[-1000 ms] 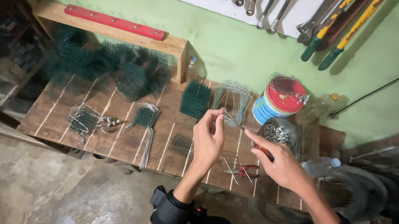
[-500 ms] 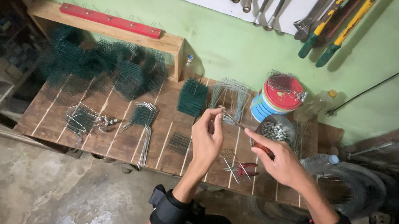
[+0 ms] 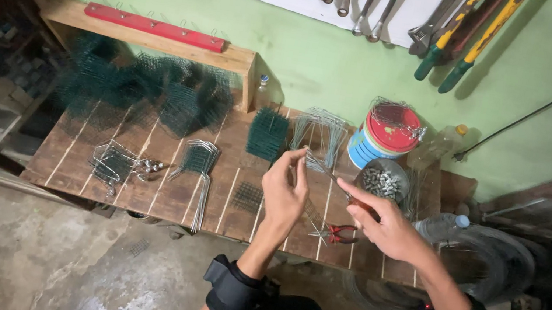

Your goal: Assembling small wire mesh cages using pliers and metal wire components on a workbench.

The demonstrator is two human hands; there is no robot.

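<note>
My left hand [image 3: 284, 195] is raised over the wooden workbench [image 3: 150, 190], fingertips pinching thin bent metal wires [image 3: 319, 164]. My right hand [image 3: 384, 225] is just to its right, fingers closed on the same wires near their other end. Below my hands lie red-handled pliers [image 3: 338, 233] and a small dark green mesh square [image 3: 248, 197]. A folded green mesh block [image 3: 268, 133] stands just beyond my left hand.
Piles of green wire mesh [image 3: 145, 88] cover the bench's back left. A wire frame bundle [image 3: 200, 161], a small wire cage [image 3: 112, 163], a striped tin with red lid [image 3: 383, 137], a bowl of metal bits [image 3: 382, 182] and a plastic bottle [image 3: 451, 225] stand about. Tools hang on the wall.
Both hands have stayed close together on the wires, shifting only slightly. The view has drifted a little.
</note>
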